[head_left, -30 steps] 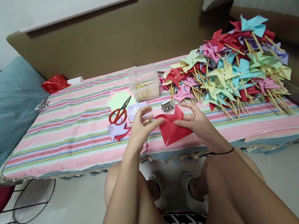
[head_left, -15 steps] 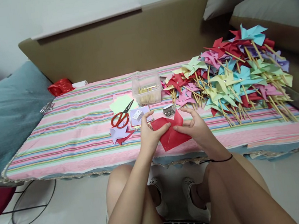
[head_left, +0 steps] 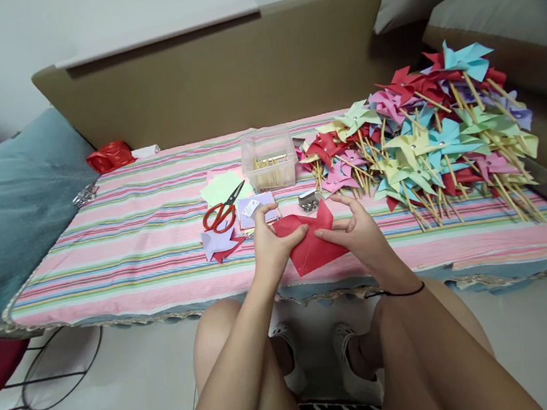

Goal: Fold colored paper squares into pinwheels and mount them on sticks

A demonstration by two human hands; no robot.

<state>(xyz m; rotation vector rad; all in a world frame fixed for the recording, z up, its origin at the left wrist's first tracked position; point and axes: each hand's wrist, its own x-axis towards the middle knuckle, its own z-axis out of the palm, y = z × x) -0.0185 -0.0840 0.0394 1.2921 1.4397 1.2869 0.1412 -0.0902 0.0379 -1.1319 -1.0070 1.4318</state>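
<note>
A red sheet of paper (head_left: 313,253) with cut, lifted corners is held up between both hands over the front of the striped cloth. My left hand (head_left: 272,242) pinches its left side, thumb on top. On the right side, my right hand (head_left: 354,228) grips it the same way, thumb near the middle. Just beyond the paper sits a small open box of metal pins (head_left: 309,201). Left of my left hand lie scissors with red handles (head_left: 219,217), a stack of lilac paper squares (head_left: 253,206) and cut lilac paper (head_left: 218,242).
A clear plastic box with wooden sticks (head_left: 269,165) stands behind the pins. Many paper pinwheels (head_left: 417,146) on sticks are heaped at the right. A red plastic bag (head_left: 110,157) and a white roll (head_left: 145,152) lie at the back left, by a blue cushion (head_left: 15,198).
Both hands keep their hold on the red paper. The paper and my left hand have shifted very slightly left; the rest looks the same.
</note>
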